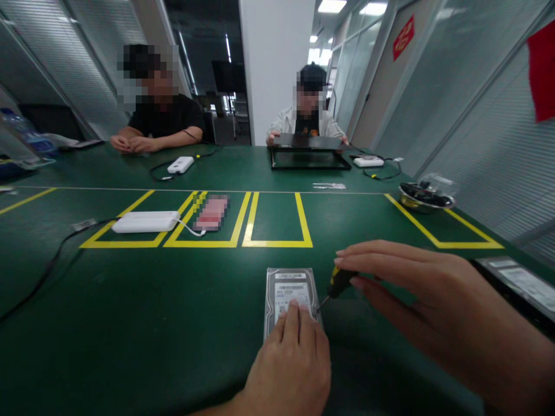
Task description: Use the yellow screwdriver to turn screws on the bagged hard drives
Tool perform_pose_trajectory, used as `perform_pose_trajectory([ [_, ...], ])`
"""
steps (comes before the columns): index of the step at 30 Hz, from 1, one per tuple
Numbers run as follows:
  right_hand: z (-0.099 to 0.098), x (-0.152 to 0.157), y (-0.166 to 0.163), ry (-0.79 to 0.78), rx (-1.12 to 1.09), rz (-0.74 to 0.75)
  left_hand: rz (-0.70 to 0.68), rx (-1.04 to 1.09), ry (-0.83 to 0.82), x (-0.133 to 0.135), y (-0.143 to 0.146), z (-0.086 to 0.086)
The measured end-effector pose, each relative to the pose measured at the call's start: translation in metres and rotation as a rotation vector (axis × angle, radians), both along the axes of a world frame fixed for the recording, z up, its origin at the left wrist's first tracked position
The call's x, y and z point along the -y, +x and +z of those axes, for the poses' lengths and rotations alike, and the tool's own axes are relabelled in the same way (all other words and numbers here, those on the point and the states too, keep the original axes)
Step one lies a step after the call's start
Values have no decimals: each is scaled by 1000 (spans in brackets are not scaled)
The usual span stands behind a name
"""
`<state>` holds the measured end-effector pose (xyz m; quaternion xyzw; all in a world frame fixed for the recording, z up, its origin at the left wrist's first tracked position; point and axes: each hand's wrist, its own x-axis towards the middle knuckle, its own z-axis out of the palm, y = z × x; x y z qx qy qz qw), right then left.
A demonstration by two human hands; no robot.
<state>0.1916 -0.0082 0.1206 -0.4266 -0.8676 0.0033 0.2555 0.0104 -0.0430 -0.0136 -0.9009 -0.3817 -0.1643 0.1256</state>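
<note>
A silver hard drive [291, 287] with a white label lies flat on the green table in front of me. My left hand [299, 352] covers its near end, fingers close together and bearing down on the label; the thumb is hidden. In my right hand [416, 289], thumb and fingers pinch the black and yellow handle of a screwdriver [339, 282]. The screwdriver slants down to the left, its tip at the drive's right edge. My left fingers partly crowd that spot, so I cannot tell whether the tip sits in a screw.
Another drive-like device [520, 283] lies at right, partly behind my right hand. A bowl of dark parts [422, 196] stands beyond it. A white power bank [145, 222] and cables lie at left. Across the table, one person holds a black panel [310, 142] over a frame; another sits with hands together.
</note>
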Motion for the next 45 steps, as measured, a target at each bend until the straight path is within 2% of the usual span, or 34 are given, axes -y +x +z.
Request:
perform_pose_trajectory([
  [9, -1, 1, -2, -43, 45, -66, 5, 13, 33, 0, 1, 1],
  [18, -3, 1, -2, -9, 24, -36, 8, 23, 46, -1, 2, -2],
  [23, 0, 0, -1, -52, 38, -40, 2, 28, 47, -1, 1, -1],
  [29, 1, 1, 1, 10, 19, -13, -1, 10, 43, -1, 2, -1],
  [36, 1, 0, 2, -19, 22, -14, -2, 5, 48, -1, 2, -3],
  [41, 2, -1, 1, 38, -6, -11, -3, -10, 48, 0, 1, -2],
  [45, 3, -1, 1, 1, -16, 23, -9, -7, 66, -1, 1, -3],
])
